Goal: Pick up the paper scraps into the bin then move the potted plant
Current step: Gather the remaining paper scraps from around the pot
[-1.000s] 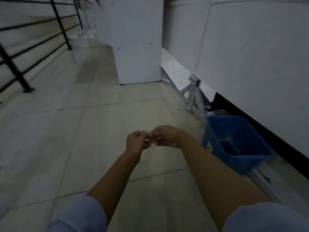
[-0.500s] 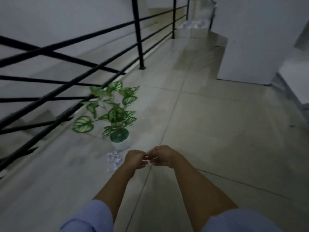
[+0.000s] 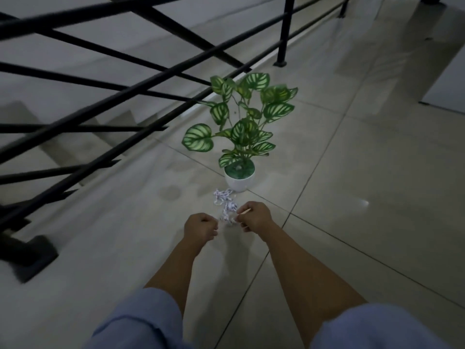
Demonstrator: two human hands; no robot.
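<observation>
A potted plant (image 3: 239, 182) with striped green leaves stands in a white pot on the tiled floor, close to the black railing. A small pile of white paper scraps (image 3: 224, 199) lies on the floor just in front of the pot. My left hand (image 3: 200, 229) is a closed fist, held low and just left of the scraps, with nothing visible in it. My right hand (image 3: 255, 216) is curled shut just right of the scraps, and a thin pale strip pokes out from its fingers. The bin is out of view.
A black metal railing (image 3: 141, 84) runs along the left with stairs dropping behind it; one post base (image 3: 30, 255) sits at the near left. Open floor tiles (image 3: 364, 185) stretch to the right. A white cabinet corner (image 3: 448, 94) shows at the far right.
My view has swung left from the blue bin to the plant and scraps. My hands, touching before, have come apart and now sit on either side of the scraps, nearer the pot.
</observation>
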